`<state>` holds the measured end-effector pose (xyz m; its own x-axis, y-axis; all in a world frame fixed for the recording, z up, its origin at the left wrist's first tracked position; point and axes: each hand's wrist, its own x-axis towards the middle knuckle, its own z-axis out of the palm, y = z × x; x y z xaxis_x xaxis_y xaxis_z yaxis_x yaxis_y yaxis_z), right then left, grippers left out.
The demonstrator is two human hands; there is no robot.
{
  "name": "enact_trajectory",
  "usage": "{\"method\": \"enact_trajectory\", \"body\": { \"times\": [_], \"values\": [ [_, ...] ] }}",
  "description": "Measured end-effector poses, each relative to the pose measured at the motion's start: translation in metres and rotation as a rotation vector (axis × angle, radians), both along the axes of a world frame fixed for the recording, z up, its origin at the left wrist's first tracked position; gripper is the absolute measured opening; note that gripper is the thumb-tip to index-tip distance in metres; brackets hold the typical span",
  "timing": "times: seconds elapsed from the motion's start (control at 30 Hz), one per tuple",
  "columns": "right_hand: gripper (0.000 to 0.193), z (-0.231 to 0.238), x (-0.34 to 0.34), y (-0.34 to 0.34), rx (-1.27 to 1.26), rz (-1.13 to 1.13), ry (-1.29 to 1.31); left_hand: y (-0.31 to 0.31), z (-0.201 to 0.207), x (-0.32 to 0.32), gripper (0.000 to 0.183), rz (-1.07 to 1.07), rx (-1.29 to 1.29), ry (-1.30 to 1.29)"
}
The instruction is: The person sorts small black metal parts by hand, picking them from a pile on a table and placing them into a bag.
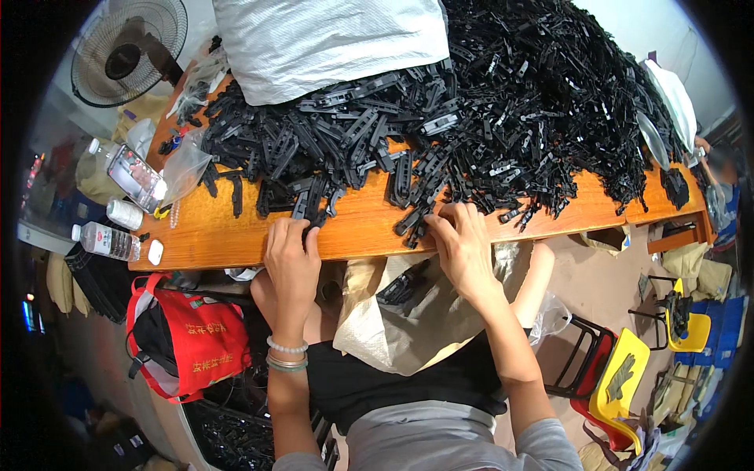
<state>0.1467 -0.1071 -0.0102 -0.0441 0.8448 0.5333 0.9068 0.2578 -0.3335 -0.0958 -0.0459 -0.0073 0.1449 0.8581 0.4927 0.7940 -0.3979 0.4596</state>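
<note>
A broad heap of long, narrow black plastic parts (pixel 534 118) covers much of the wooden table (pixel 224 228). At its near left edge, the fingers of my left hand (pixel 292 253) are closed on a black plastic part (pixel 312 208). My right hand (pixel 465 250) has its thumb and forefinger curled in on another black plastic part (pixel 413 224) near the table's front edge; its fingertips partly hide the contact. Across my lap lies an opened beige woven sack (pixel 440 322), with several black parts (pixel 404 286) inside it.
A white woven sack (pixel 334 47) rests over the heap's far side. At the left stand a phone (pixel 135 177), a bottle (pixel 110 241) and a fan (pixel 126 59). A red bag (pixel 200 337) hangs below. Yellow chairs (pixel 616 385) stand at the right.
</note>
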Motion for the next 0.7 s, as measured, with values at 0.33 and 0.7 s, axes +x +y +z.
{"method": "enact_trajectory", "body": {
  "times": [0.33,0.7],
  "values": [
    [0.017,0.007,0.015,0.009,-0.056,0.133,-0.189,-0.035,0.021,0.004,0.007,-0.018,-0.17,-0.263],
    [0.016,0.017,-0.006,-0.041,-0.426,0.386,1.054,-0.074,-0.018,0.035,0.012,-0.65,-0.505,-0.963]
  ]
}}
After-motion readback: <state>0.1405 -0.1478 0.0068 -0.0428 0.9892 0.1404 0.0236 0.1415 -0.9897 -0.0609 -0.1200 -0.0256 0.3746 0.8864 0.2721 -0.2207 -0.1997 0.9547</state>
